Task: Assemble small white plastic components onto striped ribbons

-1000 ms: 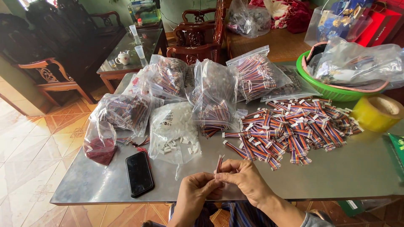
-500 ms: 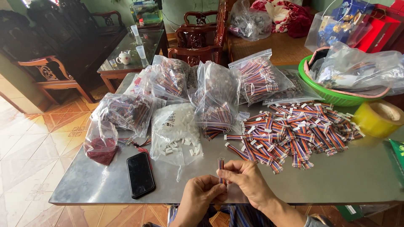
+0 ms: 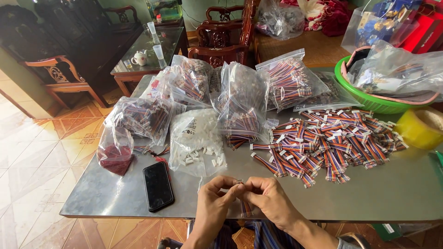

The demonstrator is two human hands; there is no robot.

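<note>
Both of my hands meet at the near edge of the grey metal table (image 3: 115, 203). My left hand (image 3: 215, 199) and my right hand (image 3: 270, 198) pinch one short multicoloured ribbon cable (image 3: 245, 208) between the fingertips; its lower end hangs below the table edge. A large loose pile of the same cables with white connectors (image 3: 323, 145) lies to the right beyond my hands. A clear bag of small white connectors (image 3: 197, 143) lies open just beyond my left hand.
A black phone (image 3: 158, 185) lies face up left of my hands. Several clear bags of cables (image 3: 242, 99) stand at the back. A green basin (image 3: 369, 99) and a yellow tape roll (image 3: 421, 127) sit at right. Wooden chairs and a glass table stand behind.
My hands have stayed together at the table edge, working the cable between the fingertips; the cable now points downward rather than up. The view has shifted slightly.
</note>
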